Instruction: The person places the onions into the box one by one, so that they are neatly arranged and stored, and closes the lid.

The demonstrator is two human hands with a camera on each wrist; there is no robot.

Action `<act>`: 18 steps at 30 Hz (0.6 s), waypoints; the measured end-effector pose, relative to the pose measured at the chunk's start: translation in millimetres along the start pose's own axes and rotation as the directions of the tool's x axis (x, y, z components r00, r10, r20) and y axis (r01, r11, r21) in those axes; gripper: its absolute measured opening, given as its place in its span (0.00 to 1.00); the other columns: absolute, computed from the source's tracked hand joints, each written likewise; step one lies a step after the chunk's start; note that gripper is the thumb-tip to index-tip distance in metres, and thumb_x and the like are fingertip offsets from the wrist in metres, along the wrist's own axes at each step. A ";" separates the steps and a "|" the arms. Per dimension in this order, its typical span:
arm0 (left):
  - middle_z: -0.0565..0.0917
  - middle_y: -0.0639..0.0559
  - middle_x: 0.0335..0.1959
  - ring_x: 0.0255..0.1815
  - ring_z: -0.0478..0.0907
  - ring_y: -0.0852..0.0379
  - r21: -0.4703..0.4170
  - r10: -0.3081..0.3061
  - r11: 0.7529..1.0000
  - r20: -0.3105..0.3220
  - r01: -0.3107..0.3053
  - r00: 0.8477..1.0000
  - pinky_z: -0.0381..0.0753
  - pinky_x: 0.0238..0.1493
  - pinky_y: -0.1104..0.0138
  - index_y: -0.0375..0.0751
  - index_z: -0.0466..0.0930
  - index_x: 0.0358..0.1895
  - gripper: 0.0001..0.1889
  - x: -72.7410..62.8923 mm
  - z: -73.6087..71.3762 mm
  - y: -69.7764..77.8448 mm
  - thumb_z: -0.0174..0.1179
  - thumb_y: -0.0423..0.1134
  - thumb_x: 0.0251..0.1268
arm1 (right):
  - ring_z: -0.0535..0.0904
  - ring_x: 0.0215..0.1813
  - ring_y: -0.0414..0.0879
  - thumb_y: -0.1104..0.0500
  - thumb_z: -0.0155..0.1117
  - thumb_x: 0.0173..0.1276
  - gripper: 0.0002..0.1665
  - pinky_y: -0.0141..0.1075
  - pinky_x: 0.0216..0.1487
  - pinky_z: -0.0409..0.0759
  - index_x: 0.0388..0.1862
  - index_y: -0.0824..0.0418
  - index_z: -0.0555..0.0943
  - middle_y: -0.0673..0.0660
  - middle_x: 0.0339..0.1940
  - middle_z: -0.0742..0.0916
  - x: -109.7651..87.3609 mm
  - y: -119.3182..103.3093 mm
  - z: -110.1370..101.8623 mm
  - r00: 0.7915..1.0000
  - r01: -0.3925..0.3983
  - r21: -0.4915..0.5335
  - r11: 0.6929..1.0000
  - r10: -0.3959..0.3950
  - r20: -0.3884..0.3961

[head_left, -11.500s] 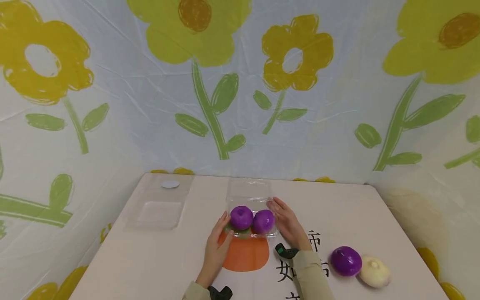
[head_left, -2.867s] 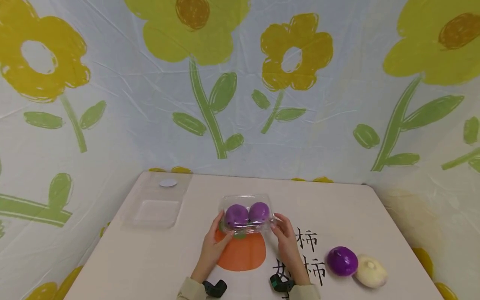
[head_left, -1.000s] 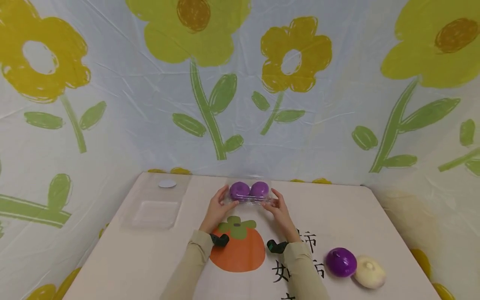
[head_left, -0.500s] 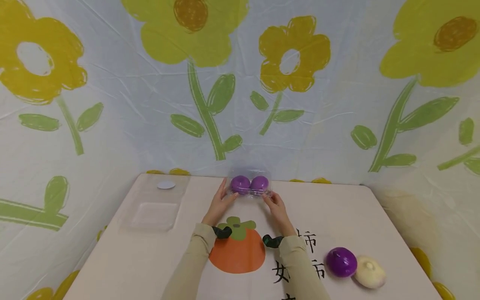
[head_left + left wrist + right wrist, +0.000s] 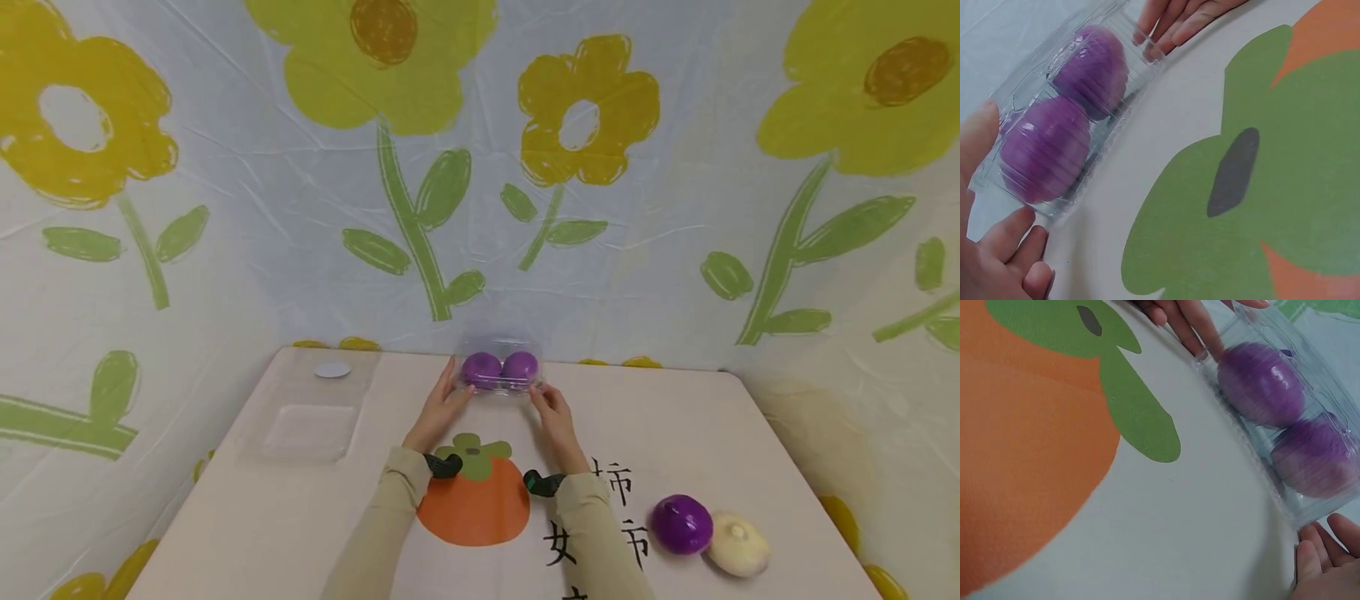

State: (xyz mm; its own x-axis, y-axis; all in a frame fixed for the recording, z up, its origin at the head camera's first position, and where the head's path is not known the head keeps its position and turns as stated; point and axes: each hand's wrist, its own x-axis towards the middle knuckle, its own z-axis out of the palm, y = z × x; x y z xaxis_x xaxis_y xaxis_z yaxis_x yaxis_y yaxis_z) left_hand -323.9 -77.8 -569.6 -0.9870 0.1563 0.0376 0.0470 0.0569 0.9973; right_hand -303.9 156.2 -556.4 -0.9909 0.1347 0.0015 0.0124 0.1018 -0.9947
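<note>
Holding two purple vegetables (image 5: 520, 367): clear lidded box (image 5: 500, 386), gripped at ends by left hand (image 5: 437, 410) and right hand (image 5: 556, 417).

room between open container (image 5: 311, 429) and left hand (image 5: 437, 410), wall (image 5: 480, 208) behind, vegetables (image 5: 682, 524) right

Your left grip (image 5: 994, 259) holds the left end of a clear plastic box (image 5: 1124, 119), and the fingers of your right grip (image 5: 1188, 22) touch its right end. Inside, two purple onions (image 5: 1047, 153) sit side by side. Nearer, the pale bench (image 5: 1169, 109) shows a printed green leaf shape (image 5: 1179, 231) with a grey oval (image 5: 1235, 172), bordered by orange patches (image 5: 1329, 31).
</note>
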 end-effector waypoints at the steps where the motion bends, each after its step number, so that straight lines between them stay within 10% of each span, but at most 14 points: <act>1: 0.53 0.48 0.80 0.78 0.51 0.41 -0.002 -0.004 1.000 0.000 0.004 1.000 0.54 0.75 0.46 0.60 0.43 0.81 0.45 -0.7 0.7 -0.3 0.63 0.53 0.68 | 0.70 0.65 0.63 0.50 0.56 0.77 0.32 0.54 0.71 0.66 0.66 0.75 0.67 0.73 0.64 0.75 -0.6 -0.1 -0.2 1.000 -0.001 -0.002 1.000 0.001 -0.003; 11: 0.55 0.35 0.77 0.78 0.50 0.39 -0.027 -0.062 0.998 0.003 0.062 0.998 0.55 0.74 0.45 0.43 0.39 0.81 0.47 -27.1 0.2 14.9 0.62 0.46 0.70 | 0.46 0.79 0.65 0.43 0.38 0.82 0.44 0.52 0.79 0.44 0.76 0.77 0.43 0.74 0.77 0.52 -15.0 -21.5 6.0 0.992 -0.123 0.270 0.955 0.127 0.003; 18: 0.61 0.35 0.75 0.77 0.54 0.39 0.127 0.037 0.991 0.072 -0.046 0.997 0.49 0.76 0.43 0.36 0.50 0.78 0.37 -77.8 -30.1 54.5 0.57 0.43 0.74 | 0.58 0.75 0.58 0.50 0.48 0.80 0.33 0.49 0.77 0.54 0.72 0.70 0.56 0.67 0.73 0.64 -49.5 -51.2 14.1 0.967 0.028 0.313 0.949 0.053 -0.248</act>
State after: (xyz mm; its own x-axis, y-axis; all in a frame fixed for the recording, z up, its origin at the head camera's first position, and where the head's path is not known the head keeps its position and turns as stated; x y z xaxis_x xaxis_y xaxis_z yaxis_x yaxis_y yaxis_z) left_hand -249.1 -116.5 -516.2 -0.9710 0.2289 0.0693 0.1110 0.1743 0.9784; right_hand -257.4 130.4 -507.0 -0.9247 0.3798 -0.0257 -0.0583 -0.2082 -0.9763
